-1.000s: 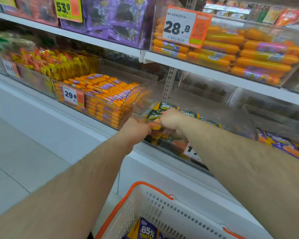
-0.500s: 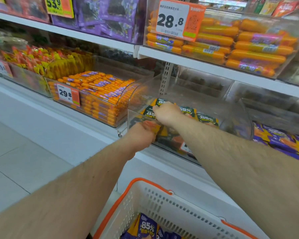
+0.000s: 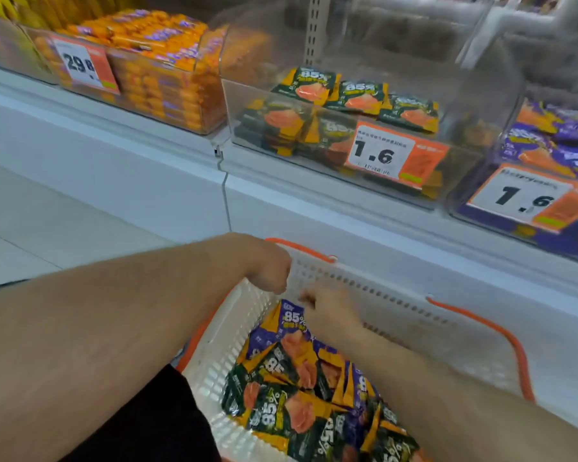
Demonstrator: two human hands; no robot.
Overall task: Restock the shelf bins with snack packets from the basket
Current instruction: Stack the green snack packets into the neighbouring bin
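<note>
Both hands are hovering over the white basket (image 3: 234, 331). The left hand (image 3: 267, 271) is curling into a loose fist, holding nothing; the right hand (image 3: 327, 308), blurred, is pinching a purple packet (image 3: 292, 320) at the heap's far edge. The clear bin (image 3: 314, 141) above is sitting half filled.

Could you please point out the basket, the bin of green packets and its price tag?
basket (image 3: 374, 288): head view, far wall.
bin of green packets (image 3: 257, 95): head view, front rim.
price tag (image 3: 377, 155): head view, white part.
</note>
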